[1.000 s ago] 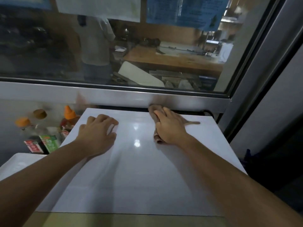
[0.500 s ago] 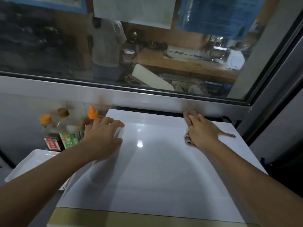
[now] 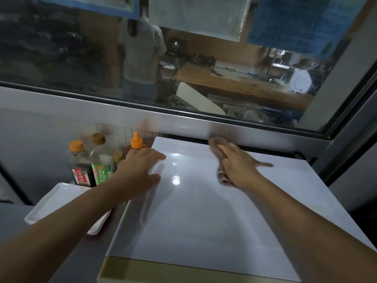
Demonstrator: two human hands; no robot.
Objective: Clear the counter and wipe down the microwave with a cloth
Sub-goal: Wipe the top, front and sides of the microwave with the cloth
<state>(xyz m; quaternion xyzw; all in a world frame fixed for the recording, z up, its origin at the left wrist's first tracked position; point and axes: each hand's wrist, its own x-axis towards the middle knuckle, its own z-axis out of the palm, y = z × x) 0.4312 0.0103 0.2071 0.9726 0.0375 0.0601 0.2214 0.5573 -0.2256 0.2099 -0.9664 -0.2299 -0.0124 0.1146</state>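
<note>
Seen from above, a white microwave [image 3: 204, 211] fills the middle of the view, its glossy flat top facing up and catching 2 small bright reflections. The right hand [image 3: 237, 166] lies palm down near the far right part of that top, fingers straight and close together, pressing a crumpled tan cloth [image 3: 221, 176] flat against the surface; the cloth sticks out beyond the fingertips toward the back edge and again beside the wrist. The left hand [image 3: 138, 170] rests on the top's far left edge, fingers loosely bent over the corner, thumb lying on the surface, holding nothing. Just left of the microwave, against the wall, stand several condiment bottles [image 3: 100, 166], 2 with orange caps, 1 with a brown cap, 1 wearing a green label and 1 a red label. In front of them a white rectangular tray [image 3: 55, 203] sits on the grey counter [image 3: 18, 225], partly hidden under the left forearm. Behind the microwave runs a metal window frame [image 3: 81, 111], and through the glass a person in a pale shirt stands beside a wooden worktop.
</note>
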